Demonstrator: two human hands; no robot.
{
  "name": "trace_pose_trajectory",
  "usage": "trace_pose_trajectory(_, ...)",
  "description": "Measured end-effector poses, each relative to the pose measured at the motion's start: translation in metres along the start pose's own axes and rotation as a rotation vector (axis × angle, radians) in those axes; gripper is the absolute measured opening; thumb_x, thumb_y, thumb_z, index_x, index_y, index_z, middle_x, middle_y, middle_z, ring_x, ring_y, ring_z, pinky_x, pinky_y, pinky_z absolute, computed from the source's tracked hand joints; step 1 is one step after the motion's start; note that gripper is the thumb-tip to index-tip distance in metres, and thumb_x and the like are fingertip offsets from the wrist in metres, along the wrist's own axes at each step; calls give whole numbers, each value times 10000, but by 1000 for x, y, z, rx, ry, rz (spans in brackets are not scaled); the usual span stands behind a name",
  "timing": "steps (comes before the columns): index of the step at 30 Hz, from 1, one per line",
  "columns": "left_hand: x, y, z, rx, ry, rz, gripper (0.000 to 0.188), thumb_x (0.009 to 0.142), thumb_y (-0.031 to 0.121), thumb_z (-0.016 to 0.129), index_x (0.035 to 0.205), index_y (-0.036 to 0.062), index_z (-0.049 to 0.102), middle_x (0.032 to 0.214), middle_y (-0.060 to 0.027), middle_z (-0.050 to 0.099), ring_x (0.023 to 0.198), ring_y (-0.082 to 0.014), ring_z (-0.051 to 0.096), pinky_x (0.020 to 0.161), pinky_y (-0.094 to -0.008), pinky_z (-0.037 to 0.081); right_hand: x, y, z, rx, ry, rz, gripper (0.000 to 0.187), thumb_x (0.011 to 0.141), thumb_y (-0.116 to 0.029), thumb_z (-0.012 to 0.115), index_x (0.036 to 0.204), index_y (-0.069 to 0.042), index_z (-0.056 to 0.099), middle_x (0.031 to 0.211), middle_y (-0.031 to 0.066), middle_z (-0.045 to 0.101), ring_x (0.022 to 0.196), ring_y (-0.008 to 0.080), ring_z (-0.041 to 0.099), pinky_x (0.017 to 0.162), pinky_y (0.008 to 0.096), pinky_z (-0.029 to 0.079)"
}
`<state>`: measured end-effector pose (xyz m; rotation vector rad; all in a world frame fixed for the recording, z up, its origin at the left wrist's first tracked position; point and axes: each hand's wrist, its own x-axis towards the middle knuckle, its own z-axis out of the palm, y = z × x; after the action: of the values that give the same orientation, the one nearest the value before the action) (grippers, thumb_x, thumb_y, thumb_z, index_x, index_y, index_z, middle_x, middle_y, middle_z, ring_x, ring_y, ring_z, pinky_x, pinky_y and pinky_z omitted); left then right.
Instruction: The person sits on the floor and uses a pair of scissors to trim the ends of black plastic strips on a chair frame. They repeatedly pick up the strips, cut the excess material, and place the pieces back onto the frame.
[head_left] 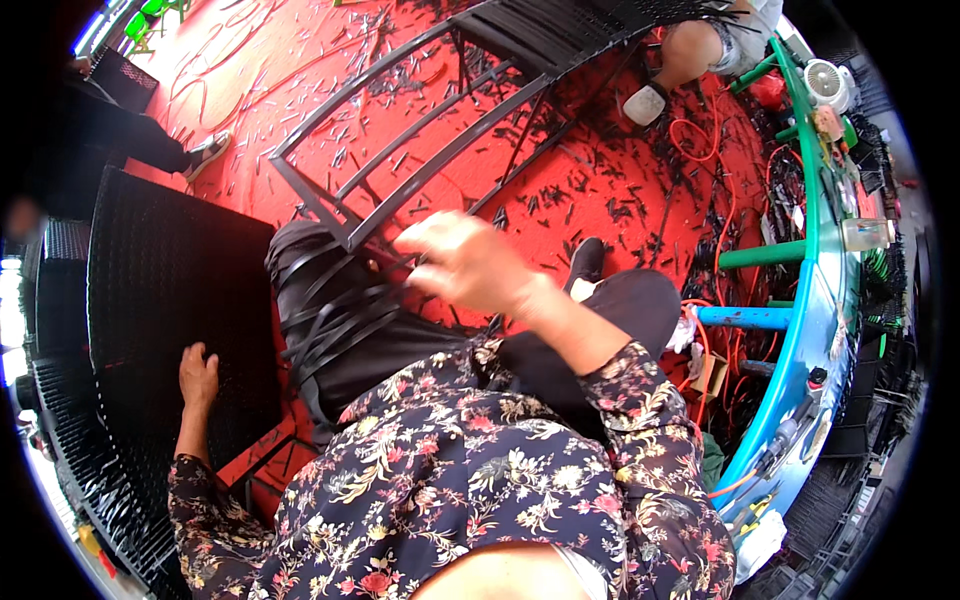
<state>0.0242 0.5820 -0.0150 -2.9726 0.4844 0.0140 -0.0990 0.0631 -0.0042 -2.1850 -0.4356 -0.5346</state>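
Head: flat black strips (pixel 375 313); textured black panel (pixel 180 270).

Strips (pixel 350 318) lie on the left leg (pixel 430 345), panel (pixel 180 290) left, frame (pixel 505 38) ahead, table (pixel 780 405) right.

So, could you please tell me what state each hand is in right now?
Left hand: loosely open, over the black panel.
Right hand: blurred; whether it holds anything cannot be told.

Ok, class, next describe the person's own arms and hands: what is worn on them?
The left sleeve and right sleeve are dark, printed with cream and pinkish-red flowers, and end short of the wrists. The left hand and right hand are ungloved; the right is too blurred to rule out a ring.
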Motion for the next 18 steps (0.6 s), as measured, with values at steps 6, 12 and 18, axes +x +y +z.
trace_pose_trajectory(6,85,209,-103,-612,330,440,228,762,70,613,968,-11,557,980,-181,556,880,-333,562,772,-349,462,-28,96,-75,462,645,714,168,824,-82,581,973,-9,610,784,55,634,653,119,614,592,242,500)
trace_pose_trajectory(12,99,334,-107,-455,29,663,556,707,194,704,1141,-33,440,1045,-224,544,955,-370,555,815,-398,457,-3,136,-117,472,755,849,153,859,-135,536,959,-47,611,781,22,632,639,90,606,530,207,454)
trace_pose_trajectory(18,100,338,-66,-342,-78,664,505,766,131,610,1177,-39,371,920,-210,561,784,-368,586,647,-414,481,-27,189,-138,287,769,946,261,863,-203,544,1052,-26,574,861,59,621,709,131,614,577,249,482)
